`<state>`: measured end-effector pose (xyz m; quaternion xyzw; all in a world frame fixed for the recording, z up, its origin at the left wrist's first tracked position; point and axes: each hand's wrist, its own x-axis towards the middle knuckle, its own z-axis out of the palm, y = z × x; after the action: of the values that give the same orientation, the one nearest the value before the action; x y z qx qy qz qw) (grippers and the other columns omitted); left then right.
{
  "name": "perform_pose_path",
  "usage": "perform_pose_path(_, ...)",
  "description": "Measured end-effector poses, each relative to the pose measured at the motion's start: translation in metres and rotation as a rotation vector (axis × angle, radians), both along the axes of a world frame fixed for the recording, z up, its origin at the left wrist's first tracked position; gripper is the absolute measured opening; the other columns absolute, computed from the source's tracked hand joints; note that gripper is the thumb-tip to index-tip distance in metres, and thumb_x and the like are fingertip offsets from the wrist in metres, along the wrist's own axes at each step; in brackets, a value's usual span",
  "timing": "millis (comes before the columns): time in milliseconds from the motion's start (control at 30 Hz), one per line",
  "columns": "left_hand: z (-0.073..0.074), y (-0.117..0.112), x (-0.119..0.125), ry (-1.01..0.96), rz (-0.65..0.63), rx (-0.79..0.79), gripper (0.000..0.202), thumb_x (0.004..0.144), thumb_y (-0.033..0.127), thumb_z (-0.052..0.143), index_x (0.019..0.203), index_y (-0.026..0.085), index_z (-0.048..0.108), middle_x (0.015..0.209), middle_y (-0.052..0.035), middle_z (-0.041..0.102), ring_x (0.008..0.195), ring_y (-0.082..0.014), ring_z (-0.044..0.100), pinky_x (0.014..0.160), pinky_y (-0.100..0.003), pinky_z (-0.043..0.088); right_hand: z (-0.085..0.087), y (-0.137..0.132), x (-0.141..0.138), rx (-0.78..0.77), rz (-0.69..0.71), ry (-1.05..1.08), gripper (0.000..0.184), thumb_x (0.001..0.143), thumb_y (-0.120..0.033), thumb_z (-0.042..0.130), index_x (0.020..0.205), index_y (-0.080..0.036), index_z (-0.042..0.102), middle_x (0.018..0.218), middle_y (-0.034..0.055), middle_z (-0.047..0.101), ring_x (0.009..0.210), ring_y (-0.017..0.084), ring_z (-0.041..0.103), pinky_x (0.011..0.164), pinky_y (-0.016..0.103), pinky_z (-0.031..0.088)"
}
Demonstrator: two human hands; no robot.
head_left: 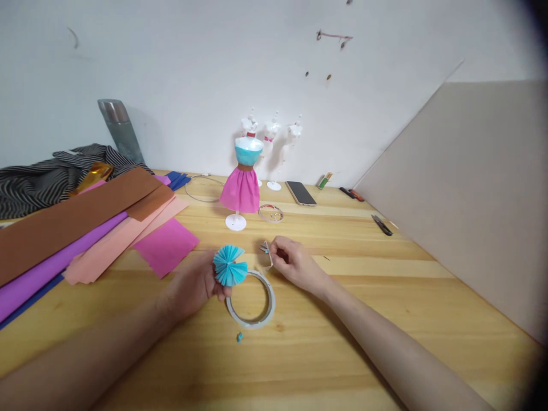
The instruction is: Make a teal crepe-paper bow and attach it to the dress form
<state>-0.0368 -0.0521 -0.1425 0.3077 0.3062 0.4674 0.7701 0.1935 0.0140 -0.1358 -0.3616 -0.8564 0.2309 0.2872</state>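
Coloured paper sheets [85, 228] lie at the left of the wooden surface [385, 319]. The left hand [194, 285] holds a blue pleated paper fan [230, 265], fingers closed on its lower edge, just above a tape roll [270, 305]. The fan looks light and easily crushed, so it is best pinched at its gathered centre. The right hand [293, 262] pinches the tape end [269, 255]. A dressed mannequin [242, 182] stands behind, and a grey board [471, 188] leans at the right.

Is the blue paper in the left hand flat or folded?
Folded. The blue paper shows many pleats spread out like a fan, pinched by the left hand.
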Motion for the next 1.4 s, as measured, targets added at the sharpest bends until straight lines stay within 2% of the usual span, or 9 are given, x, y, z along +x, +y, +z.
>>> perform_pose_path(233,0.0,-0.008,0.004,0.303,-0.266,0.082,0.047,0.068,0.053,0.073,0.084,0.008,0.07,0.065,-0.0102,0.07,0.051,-0.0138,0.063,0.047,-0.02,0.046,0.007,0.004,0.012,0.296,0.073,-0.35,0.014,0.09,-0.014,0.04,0.081,-0.018,0.05,0.078,0.0038,0.056,0.06,0.013,0.047,0.055,0.024,0.031)
perform_pose_path(467,-0.002,-0.006,0.009,0.472,-0.292,0.059,0.058,0.061,0.061,0.073,0.087,0.009,0.071,0.069,-0.0109,0.072,0.059,-0.0196,0.069,0.05,-0.023,0.05,0.017,0.021,0.036,0.49,-0.159,-0.54,0.017,0.09,-0.015,0.038,0.078,-0.018,0.051,0.077,0.005,0.058,0.054,0.014,0.042,0.051,0.026,0.023)
perform_pose_path(567,0.0,-0.005,0.01,0.471,-0.278,0.028,0.062,0.055,0.062,0.076,0.085,0.009,0.07,0.067,-0.0093,0.072,0.056,-0.0192,0.068,0.049,-0.023,0.051,0.024,0.026,0.045,0.404,-0.254,-0.508,0.016,0.089,-0.016,0.038,0.079,-0.018,0.051,0.077,0.0048,0.058,0.055,0.014,0.044,0.051,0.026,0.024)
perform_pose_path(733,0.001,-0.006,0.009,0.416,-0.276,0.035,0.058,0.06,0.058,0.076,0.088,0.008,0.071,0.068,-0.0101,0.072,0.058,-0.0193,0.069,0.05,-0.023,0.051,0.027,0.034,0.058,0.142,-0.191,-0.498,0.018,0.091,-0.02,0.038,0.078,-0.019,0.051,0.074,0.0038,0.058,0.061,0.015,0.048,0.056,0.026,0.029)
perform_pose_path(867,-0.001,-0.006,0.008,0.406,-0.259,0.057,0.053,0.064,0.056,0.075,0.089,0.009,0.072,0.068,-0.0113,0.073,0.057,-0.0193,0.069,0.051,-0.024,0.051,0.016,0.035,0.045,0.087,-0.155,-0.356,0.023,0.092,-0.025,0.041,0.077,-0.018,0.057,0.077,0.0045,0.059,0.067,0.016,0.051,0.061,0.026,0.035)
perform_pose_path(967,-0.003,-0.006,0.008,0.422,-0.282,0.073,0.051,0.067,0.056,0.073,0.086,0.009,0.072,0.068,-0.0124,0.073,0.056,-0.0193,0.068,0.051,-0.024,0.051,0.006,0.035,0.024,-0.006,-0.073,-0.129,0.017,0.088,-0.024,0.051,0.079,-0.017,0.064,0.076,0.0032,0.06,0.067,0.015,0.053,0.063,0.026,0.038)
perform_pose_path(1067,-0.004,-0.006,0.009,0.415,-0.284,0.067,0.048,0.07,0.053,0.072,0.09,0.009,0.072,0.069,-0.0118,0.073,0.058,-0.0201,0.069,0.052,-0.024,0.051,-0.001,0.036,0.006,-0.071,-0.081,-0.084,0.01,0.081,-0.02,0.058,0.077,-0.017,0.067,0.073,0.0023,0.057,0.067,0.014,0.052,0.065,0.026,0.039)
perform_pose_path(1267,-0.002,-0.006,0.008,0.362,-0.297,0.029,0.046,0.069,0.051,0.073,0.09,0.01,0.07,0.076,-0.011,0.073,0.067,-0.0224,0.071,0.055,-0.026,0.053,-0.007,0.044,-0.001,-0.161,-0.118,-0.049,0.013,0.069,-0.011,0.061,0.058,-0.017,0.056,0.062,-0.0018,0.052,0.06,0.012,0.046,0.06,0.025,0.034)
perform_pose_path(1400,-0.001,-0.005,0.008,0.327,-0.285,-0.036,0.045,0.069,0.049,0.075,0.092,0.011,0.069,0.08,-0.0113,0.073,0.072,-0.0236,0.072,0.059,-0.027,0.055,-0.015,0.049,0.005,-0.254,-0.165,0.05,0.013,0.073,-0.021,0.057,0.061,-0.017,0.053,0.058,-0.0023,0.052,0.054,0.011,0.045,0.055,0.024,0.034)
